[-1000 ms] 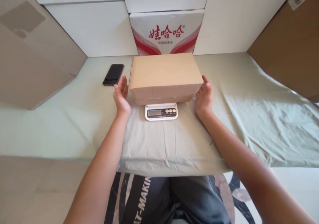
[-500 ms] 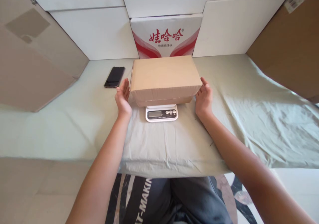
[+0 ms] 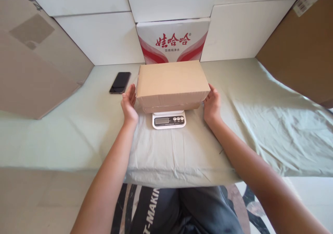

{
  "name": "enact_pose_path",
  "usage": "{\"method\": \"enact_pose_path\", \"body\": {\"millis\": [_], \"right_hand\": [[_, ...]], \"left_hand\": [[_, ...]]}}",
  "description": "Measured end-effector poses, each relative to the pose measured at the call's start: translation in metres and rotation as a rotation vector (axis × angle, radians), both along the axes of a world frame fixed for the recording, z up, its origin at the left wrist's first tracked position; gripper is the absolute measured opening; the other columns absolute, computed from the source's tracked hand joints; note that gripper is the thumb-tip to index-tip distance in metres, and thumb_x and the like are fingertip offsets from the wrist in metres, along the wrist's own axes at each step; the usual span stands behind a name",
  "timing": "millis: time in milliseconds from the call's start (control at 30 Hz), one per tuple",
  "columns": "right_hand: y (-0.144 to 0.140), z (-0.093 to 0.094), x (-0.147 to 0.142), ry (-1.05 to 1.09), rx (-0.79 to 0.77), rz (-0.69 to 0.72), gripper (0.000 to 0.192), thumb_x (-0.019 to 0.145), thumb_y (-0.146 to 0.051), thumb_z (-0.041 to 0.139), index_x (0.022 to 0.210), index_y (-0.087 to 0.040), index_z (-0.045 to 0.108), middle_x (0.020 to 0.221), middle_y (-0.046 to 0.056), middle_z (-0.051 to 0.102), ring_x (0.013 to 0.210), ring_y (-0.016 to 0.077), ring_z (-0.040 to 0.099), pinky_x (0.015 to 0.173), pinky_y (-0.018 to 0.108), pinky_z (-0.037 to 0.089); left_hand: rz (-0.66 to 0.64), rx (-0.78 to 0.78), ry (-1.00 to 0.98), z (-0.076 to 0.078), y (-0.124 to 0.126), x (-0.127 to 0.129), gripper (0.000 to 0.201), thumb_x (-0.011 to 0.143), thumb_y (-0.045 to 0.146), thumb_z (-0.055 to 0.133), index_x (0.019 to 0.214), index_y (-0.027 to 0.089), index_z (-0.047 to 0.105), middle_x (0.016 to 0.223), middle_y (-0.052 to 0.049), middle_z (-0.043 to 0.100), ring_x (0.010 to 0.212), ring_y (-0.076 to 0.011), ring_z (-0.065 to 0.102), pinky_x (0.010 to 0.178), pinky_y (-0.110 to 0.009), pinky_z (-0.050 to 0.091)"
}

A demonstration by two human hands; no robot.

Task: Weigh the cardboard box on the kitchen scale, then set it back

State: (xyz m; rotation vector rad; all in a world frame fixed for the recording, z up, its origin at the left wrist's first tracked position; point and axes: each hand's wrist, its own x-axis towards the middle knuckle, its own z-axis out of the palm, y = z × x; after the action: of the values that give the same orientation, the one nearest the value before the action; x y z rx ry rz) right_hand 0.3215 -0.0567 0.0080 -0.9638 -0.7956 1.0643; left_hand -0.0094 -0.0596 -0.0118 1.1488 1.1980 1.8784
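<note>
Pale green cloth (image 3: 260, 130) is soft, so the plain brown cardboard box (image 3: 171, 83) may tip off the small white scale (image 3: 169, 119), with the open left hand (image 3: 129, 104) and right hand (image 3: 212, 104) flat beside it, maybe touching.

Both forearms extend forward from the lower corners and converge slightly toward the middle. The left hand (image 3: 129, 104) stands on edge, palm turned inward toward the right, fingers straight and held together, pointing away from the body, thumb uppermost. The right hand (image 3: 212, 104) mirrors it, palm turned inward toward the left, fingers together and slightly curved. The hands are level with each other and well apart. Both wrists are straight and both arms bare.
</note>
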Motion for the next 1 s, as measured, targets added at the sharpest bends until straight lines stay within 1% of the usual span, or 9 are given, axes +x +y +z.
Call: {"method": "enact_pose_path", "body": {"millis": [133, 267, 400, 567, 767, 1000], "right_hand": [[0.001, 0.002, 0.0, 0.027, -0.034, -0.019, 0.051, 0.085, -0.065, 0.058, 0.121, -0.032, 0.07, 0.144, 0.004, 0.072, 0.143, 0.0284, 0.063, 0.131, 0.055, 0.041], [0.002, 0.002, 0.0, 0.034, -0.041, -0.023, 0.048, 0.085, -0.066, 0.057, 0.117, -0.032, 0.07, 0.139, 0.004, 0.074, 0.139, 0.0283, 0.065, 0.129, 0.054, 0.042], [0.003, 0.001, -0.002, 0.033, -0.054, -0.029, 0.05, 0.084, -0.069, 0.056, 0.115, -0.032, 0.07, 0.135, 0.004, 0.075, 0.136, 0.0281, 0.066, 0.127, 0.054, 0.043], [0.001, 0.001, -0.004, 0.02, -0.041, -0.014, 0.052, 0.084, -0.071, 0.056, 0.115, -0.032, 0.069, 0.135, 0.004, 0.074, 0.135, 0.0275, 0.066, 0.126, 0.052, 0.043], [0.004, -0.004, -0.005, 0.034, -0.045, -0.007, 0.053, 0.085, -0.07, 0.058, 0.118, -0.031, 0.069, 0.138, 0.004, 0.074, 0.137, 0.0269, 0.065, 0.129, 0.052, 0.041], [0.011, -0.009, -0.007, -0.019, 0.009, 0.016, 0.058, 0.086, -0.075, 0.058, 0.121, -0.029, 0.068, 0.137, 0.005, 0.077, 0.137, 0.0275, 0.067, 0.13, 0.054, 0.041]], "left_hand": [[-0.004, -0.006, -0.007, -0.001, 0.0, 0.0, 0.088, 0.085, 0.094, 0.049, 0.136, 0.027, 0.076, 0.156, -0.011, 0.067, 0.155, -0.0323, 0.054, 0.128, -0.047, 0.044], [-0.007, -0.013, -0.015, 0.002, -0.002, 0.004, 0.088, 0.085, 0.094, 0.048, 0.134, 0.027, 0.077, 0.156, -0.012, 0.067, 0.153, -0.0336, 0.056, 0.128, -0.049, 0.043], [-0.041, -0.001, -0.012, 0.006, -0.004, 0.008, 0.087, 0.087, 0.092, 0.047, 0.132, 0.025, 0.079, 0.155, -0.015, 0.067, 0.154, -0.0358, 0.055, 0.129, -0.051, 0.041], [-0.064, -0.003, -0.01, 0.008, -0.005, 0.01, 0.088, 0.086, 0.093, 0.048, 0.132, 0.024, 0.079, 0.156, -0.015, 0.067, 0.153, -0.0373, 0.056, 0.129, -0.052, 0.042], [-0.06, -0.005, 0.004, 0.006, -0.005, 0.01, 0.086, 0.089, 0.091, 0.045, 0.134, 0.025, 0.078, 0.154, -0.013, 0.069, 0.153, -0.0348, 0.057, 0.128, -0.048, 0.043], [-0.045, 0.0, -0.03, 0.005, -0.003, 0.012, 0.086, 0.087, 0.091, 0.05, 0.131, 0.024, 0.079, 0.147, -0.015, 0.073, 0.149, -0.0367, 0.06, 0.127, -0.049, 0.045]]}}
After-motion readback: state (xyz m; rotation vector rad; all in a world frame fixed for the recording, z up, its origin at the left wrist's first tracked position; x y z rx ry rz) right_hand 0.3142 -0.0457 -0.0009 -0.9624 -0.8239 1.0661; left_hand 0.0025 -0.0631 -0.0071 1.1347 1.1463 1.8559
